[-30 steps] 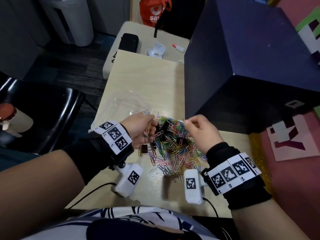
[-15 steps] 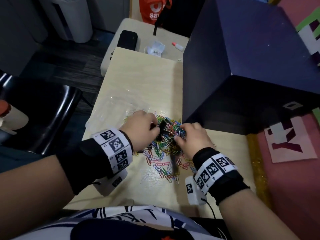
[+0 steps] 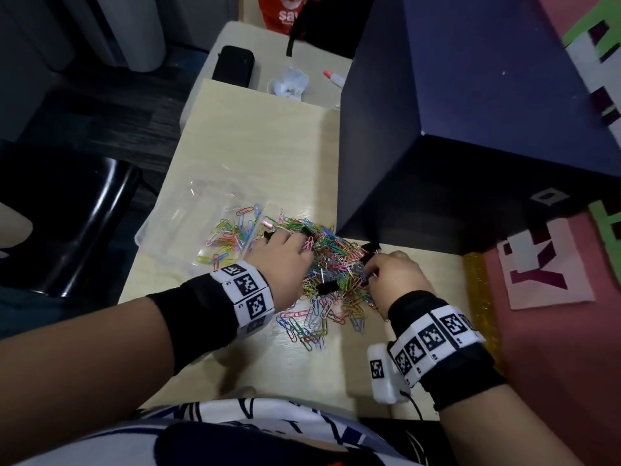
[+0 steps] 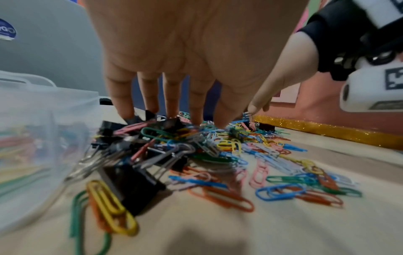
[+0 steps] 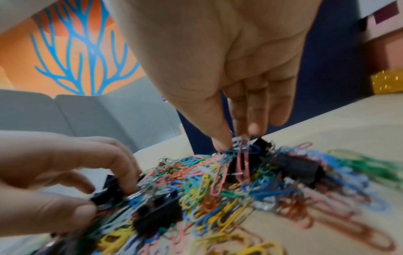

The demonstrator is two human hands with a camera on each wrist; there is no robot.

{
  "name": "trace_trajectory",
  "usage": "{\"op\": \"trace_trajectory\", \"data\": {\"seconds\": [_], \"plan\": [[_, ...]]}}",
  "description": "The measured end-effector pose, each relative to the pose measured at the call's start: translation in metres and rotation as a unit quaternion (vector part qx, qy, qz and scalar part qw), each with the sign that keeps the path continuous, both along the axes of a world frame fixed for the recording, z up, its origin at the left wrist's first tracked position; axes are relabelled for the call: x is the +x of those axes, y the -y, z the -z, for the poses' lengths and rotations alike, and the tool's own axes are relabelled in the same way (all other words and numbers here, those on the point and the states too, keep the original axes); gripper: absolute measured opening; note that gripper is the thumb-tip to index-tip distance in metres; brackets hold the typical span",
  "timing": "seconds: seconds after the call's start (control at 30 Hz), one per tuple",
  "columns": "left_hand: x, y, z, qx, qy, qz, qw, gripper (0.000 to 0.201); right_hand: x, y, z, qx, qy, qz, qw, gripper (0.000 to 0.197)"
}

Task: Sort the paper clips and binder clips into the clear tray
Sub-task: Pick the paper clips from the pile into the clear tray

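Observation:
A heap of coloured paper clips (image 3: 331,264) mixed with black binder clips (image 3: 327,286) lies on the wooden table. Left of it stands the clear tray (image 3: 168,230), holding several paper clips. My left hand (image 3: 285,253) reaches over the heap's left side. Its straight fingertips (image 4: 196,119) rest on the clips, beside a black binder clip (image 4: 172,124). My right hand (image 3: 373,270) is at the heap's right side. It pinches a pink paper clip (image 5: 243,158) between thumb and fingers, along with a few tangled clips. Another binder clip (image 4: 135,189) lies by the tray wall.
A tall dark blue box (image 3: 453,122) stands against the table's right back, close to the heap. A black chair (image 3: 67,223) is at the left. A black case (image 3: 233,67), crumpled tissue (image 3: 289,83) and a small tube (image 3: 332,77) lie on the far table.
Both hands have come down from above the heap onto it. The left hand has shifted off the tray side, uncovering the clips in the tray. The right hand now pinches clips.

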State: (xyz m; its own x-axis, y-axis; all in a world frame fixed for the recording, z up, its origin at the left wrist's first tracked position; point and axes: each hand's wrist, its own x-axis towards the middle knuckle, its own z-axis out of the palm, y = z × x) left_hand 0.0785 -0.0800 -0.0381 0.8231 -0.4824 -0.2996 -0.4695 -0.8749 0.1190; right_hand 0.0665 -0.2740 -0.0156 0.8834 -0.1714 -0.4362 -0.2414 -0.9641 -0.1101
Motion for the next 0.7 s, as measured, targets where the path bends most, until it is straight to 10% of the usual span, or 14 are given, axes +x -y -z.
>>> {"op": "trace_trajectory", "data": {"seconds": [0.47,0.63,0.7], "plan": [[-0.007,-0.015,0.007,-0.147,-0.069,-0.078,0.984,0.021,0.014,-0.037,0.032,0.040,-0.011,-0.137,0.990,0.064],[-0.001,-0.013,-0.002,-0.285,-0.126,-0.208,0.927,0.013,0.009,-0.034,0.032,0.071,0.000,-0.091,0.993,0.037],[0.004,-0.008,-0.007,-0.361,-0.214,-0.299,0.857,0.014,0.011,-0.030,0.026,0.087,0.009,-0.068,0.994,0.030]]}}
